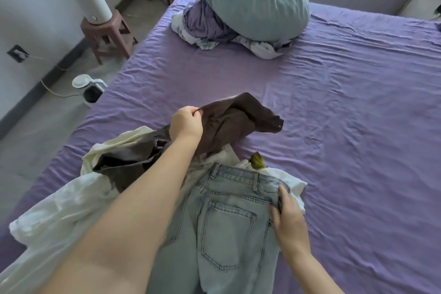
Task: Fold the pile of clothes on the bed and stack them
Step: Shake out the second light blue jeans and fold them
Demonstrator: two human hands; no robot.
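A pile of clothes lies at the near left of the purple bed (346, 102). My left hand (186, 123) grips a brown garment (238, 122) and holds its edge lifted above the pile. Light blue jeans (229, 222) lie on top of the pile, back pocket up. My right hand (290, 217) pinches the right end of the jeans' waistband. White and cream garments (71, 200) spread under them to the left. A small green piece of cloth (257, 161) pokes out beyond the waistband.
A grey-blue pillow (253, 0) sits on crumpled purple and floral bedding (205, 24) at the far end of the bed. On the floor to the left stand a stool (107, 33) with a white fan on it and a small white appliance (90, 88) with a cord.
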